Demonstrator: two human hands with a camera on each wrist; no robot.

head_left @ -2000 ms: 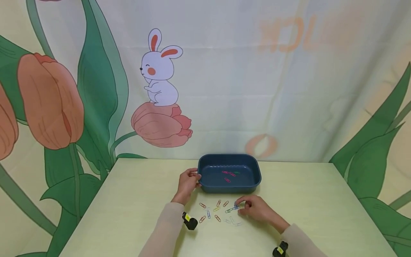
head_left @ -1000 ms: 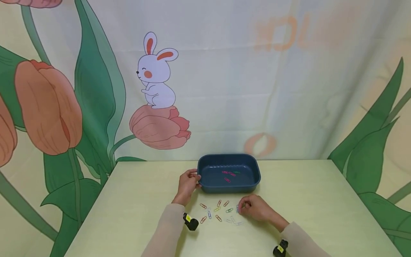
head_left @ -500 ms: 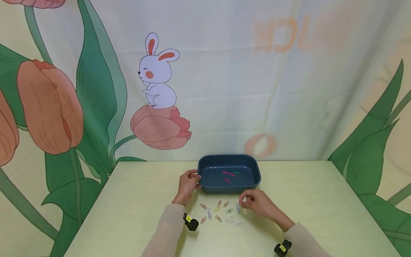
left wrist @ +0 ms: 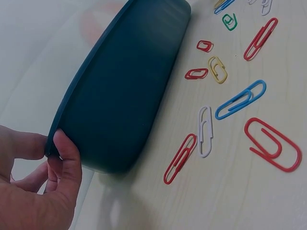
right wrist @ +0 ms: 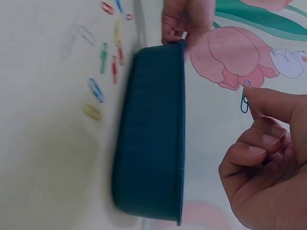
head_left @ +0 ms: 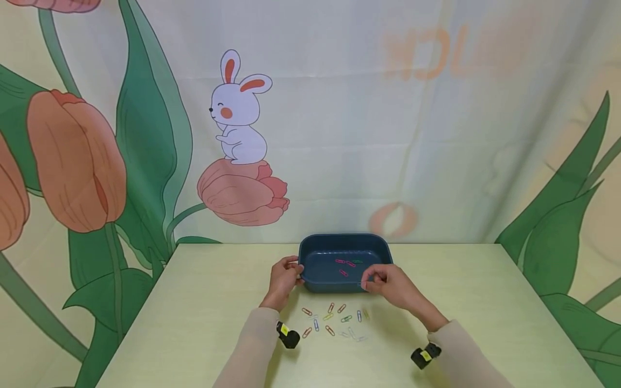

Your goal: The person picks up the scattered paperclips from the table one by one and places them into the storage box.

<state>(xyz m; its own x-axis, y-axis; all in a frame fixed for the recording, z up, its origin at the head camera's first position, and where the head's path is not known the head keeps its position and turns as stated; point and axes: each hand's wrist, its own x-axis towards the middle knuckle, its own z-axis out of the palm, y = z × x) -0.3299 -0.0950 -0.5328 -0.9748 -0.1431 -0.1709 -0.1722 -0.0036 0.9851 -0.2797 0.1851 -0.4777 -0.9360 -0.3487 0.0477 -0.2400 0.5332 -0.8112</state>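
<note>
My left hand (head_left: 283, 277) grips the left end of a dark blue plastic bin (head_left: 330, 288), thumb and fingers on its rim. In the right wrist view, a blue paper clip (right wrist: 244, 103) is pinched between the thumb and index finger of my right hand (head_left: 392, 286), its other fingers curled. That hand is raised at the bin's front right, overlapping the rim in the head view. Inside the bin lie several pink paper clips (head_left: 343, 272) and a green paper clip (head_left: 357, 261).
Scattered on the table (head_left: 218, 323) before the bin are several red paper clips (left wrist: 180, 159), blue paper clips (left wrist: 241, 99), yellow paper clips (left wrist: 218, 70), white paper clips (left wrist: 205, 132) and a green paper clip (head_left: 346, 319). A printed curtain (head_left: 330, 134) hangs behind.
My right hand has risen from the clips on the table up to the bin's front right, taking a blue paper clip along. A yellow clip shows where it was. My left hand stays put.
</note>
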